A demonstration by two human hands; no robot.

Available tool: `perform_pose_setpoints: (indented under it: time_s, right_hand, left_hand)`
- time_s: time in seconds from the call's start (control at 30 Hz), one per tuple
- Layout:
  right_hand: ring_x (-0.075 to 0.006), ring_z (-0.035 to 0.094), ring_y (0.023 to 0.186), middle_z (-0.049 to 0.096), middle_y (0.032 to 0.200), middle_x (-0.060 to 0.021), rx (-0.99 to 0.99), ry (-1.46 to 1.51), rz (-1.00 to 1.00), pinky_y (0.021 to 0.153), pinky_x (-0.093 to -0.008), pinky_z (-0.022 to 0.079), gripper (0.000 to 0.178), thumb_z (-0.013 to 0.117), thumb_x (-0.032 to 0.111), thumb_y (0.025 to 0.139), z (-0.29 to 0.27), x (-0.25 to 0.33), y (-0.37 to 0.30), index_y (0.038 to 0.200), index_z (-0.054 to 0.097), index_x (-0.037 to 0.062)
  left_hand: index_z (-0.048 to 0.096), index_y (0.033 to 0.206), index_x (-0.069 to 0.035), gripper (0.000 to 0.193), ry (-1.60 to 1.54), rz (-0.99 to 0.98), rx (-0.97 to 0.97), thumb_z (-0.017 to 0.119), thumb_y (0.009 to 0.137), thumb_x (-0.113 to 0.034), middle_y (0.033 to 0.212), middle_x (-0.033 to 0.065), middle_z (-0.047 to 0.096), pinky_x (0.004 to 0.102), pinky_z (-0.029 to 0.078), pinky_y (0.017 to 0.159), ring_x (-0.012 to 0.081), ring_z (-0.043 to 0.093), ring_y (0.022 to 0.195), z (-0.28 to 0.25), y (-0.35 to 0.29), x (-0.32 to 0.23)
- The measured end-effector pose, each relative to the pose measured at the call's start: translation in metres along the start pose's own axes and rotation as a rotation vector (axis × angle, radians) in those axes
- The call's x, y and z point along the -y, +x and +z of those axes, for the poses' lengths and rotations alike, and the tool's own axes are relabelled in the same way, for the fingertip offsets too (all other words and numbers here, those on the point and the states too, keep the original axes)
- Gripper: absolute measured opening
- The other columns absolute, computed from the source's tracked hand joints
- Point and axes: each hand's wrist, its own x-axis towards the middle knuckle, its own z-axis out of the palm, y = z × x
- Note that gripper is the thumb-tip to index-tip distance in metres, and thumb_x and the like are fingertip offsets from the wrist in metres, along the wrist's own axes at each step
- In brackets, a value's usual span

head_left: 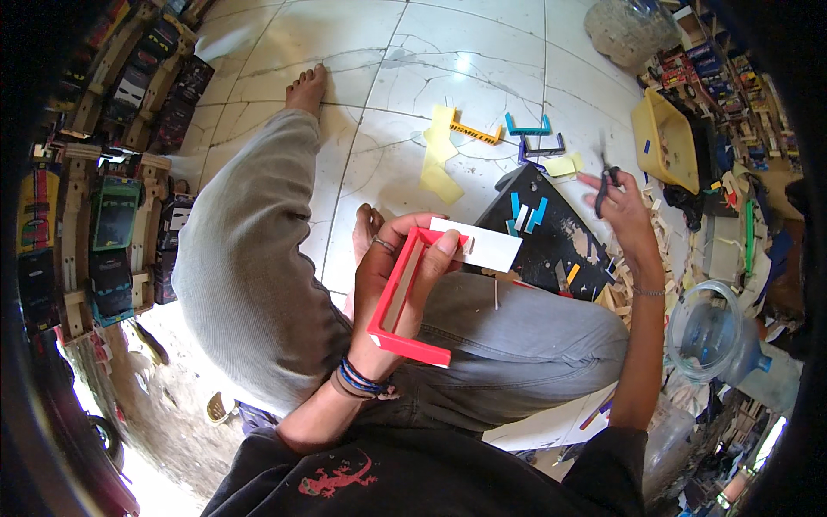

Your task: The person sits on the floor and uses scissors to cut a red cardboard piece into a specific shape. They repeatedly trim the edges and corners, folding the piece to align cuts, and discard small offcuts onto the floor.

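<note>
My left hand (pixel 372 277) is closed around a red U-shaped piece (pixel 393 284), held above my lap with its long bar slanting. The thumb pins a white card (pixel 498 246) against the upper end of that piece, and the card sticks out to the right. Out to the right, my right hand (pixel 631 211) grips black-handled scissors (pixel 601 200), with the blades pointing up and away, blurred. Between the hands and beyond my knee lies a black board (pixel 551 246) bearing small blue and white strips (pixel 536 215). A yellow-marked blade tool (pixel 571 276) rests near its right edge.
On the tiles ahead lie yellow paper (pixel 438 159), a yellow bracket (pixel 476 132), a blue bracket (pixel 529 131) and a black one (pixel 551 151). A yellow basin (pixel 648 142), a stone (pixel 629 33), wood scraps and a clear plastic jug (pixel 702 332) line the right. Painted panels (pixel 116 215) stand at left.
</note>
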Motion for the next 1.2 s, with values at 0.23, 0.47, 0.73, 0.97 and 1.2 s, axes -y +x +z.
perform_pose_setpoints:
  time_s: [0.23, 0.47, 0.73, 0.97, 1.2]
  right_hand:
    - [-0.0134, 0.058, 0.111, 0.057, 0.128, -0.0084, 0.405, -0.116, 0.015, 0.087, -0.0289, 0.05, 0.043, 0.076, 0.012, 0.086, 0.08, 0.066, -0.064, 0.118, 0.047, 0.0111]
    - [-0.0332, 0.066, 0.078, 0.062, 0.087, -0.0122, 0.472, -0.353, -0.328, 0.066, -0.0424, 0.051, 0.052, 0.086, 0.045, 0.076, 0.121, 0.06, -0.083, 0.092, 0.058, 0.0044]
    - [-0.0319, 0.064, 0.069, 0.062, 0.075, -0.0099, 0.435, -0.237, -0.4, 0.064, -0.0416, 0.047, 0.046, 0.085, 0.043, 0.077, 0.129, 0.059, -0.085, 0.081, 0.058, 0.0062]
    - [-0.0309, 0.061, 0.069, 0.058, 0.078, -0.0115, 0.415, -0.261, -0.406, 0.062, -0.0396, 0.045, 0.051, 0.091, 0.038, 0.07, 0.13, 0.057, -0.087, 0.084, 0.058, 0.0021]
    - [-0.025, 0.056, 0.068, 0.056, 0.079, -0.0094, 0.455, -0.169, -0.381, 0.061, -0.0358, 0.043, 0.049, 0.091, 0.035, 0.071, 0.127, 0.054, -0.086, 0.086, 0.058, 0.0023]
  left_hand:
    - [0.053, 0.122, -0.005, 0.035, -0.09, -0.017, -0.179, 0.072, 0.096, -0.02, 0.108, 0.0092, 0.066, 0.0346, 0.057, 0.091, 0.0185, 0.067, 0.1, -0.001, 0.004, -0.004]
    - [0.049, 0.12, -0.004, 0.034, -0.093, 0.05, -0.301, 0.069, 0.097, -0.021, 0.113, 0.014, 0.065, 0.035, 0.061, 0.088, 0.0226, 0.07, 0.102, -0.001, 0.01, -0.011]
    - [0.046, 0.12, -0.003, 0.046, -0.109, 0.003, -0.314, 0.076, 0.093, -0.024, 0.124, 0.0147, 0.058, 0.0411, 0.058, 0.092, 0.0234, 0.066, 0.108, 0.004, 0.008, -0.004]
    - [0.047, 0.119, -0.002, 0.045, -0.113, -0.06, -0.289, 0.076, 0.093, -0.024, 0.149, 0.0171, 0.04, 0.0381, 0.057, 0.095, 0.0232, 0.062, 0.115, 0.012, 0.004, 0.005]
    - [0.048, 0.116, -0.007, 0.038, -0.088, -0.007, -0.362, 0.075, 0.093, -0.021, 0.117, 0.0087, 0.054, 0.0282, 0.054, 0.079, 0.0146, 0.062, 0.095, 0.022, 0.004, 0.006]
